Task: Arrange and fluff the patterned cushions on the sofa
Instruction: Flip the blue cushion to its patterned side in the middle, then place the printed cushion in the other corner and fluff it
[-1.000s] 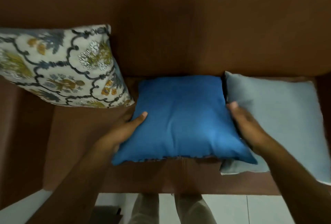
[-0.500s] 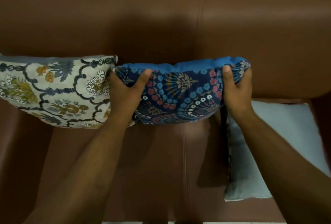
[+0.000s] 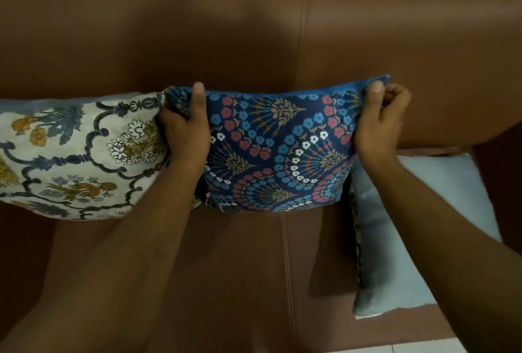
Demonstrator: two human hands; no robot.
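A dark blue cushion (image 3: 279,152) with red, blue and white flower fans stands upright against the brown sofa back (image 3: 254,36), patterned side facing me. My left hand (image 3: 185,132) grips its upper left corner, thumb on the front. My right hand (image 3: 380,123) pinches its upper right corner. A cream cushion (image 3: 73,155) with dark blue scrolls and yellow flowers leans against the sofa back at the left, touching the blue one. A pale grey-blue cushion (image 3: 418,228) lies flat on the seat at the right, partly under my right forearm.
The brown leather seat (image 3: 240,273) with a centre seam lies bare in front of the upright cushions. The sofa's right armrest (image 3: 500,177) rises beside the pale cushion. A strip of white floor tile (image 3: 395,348) shows at the bottom edge.
The blue cushion lay flat with its plain side up; both hands lifted and turned it, and it now stands taller against the back, pattern outward. My grip has shifted to its top corners.
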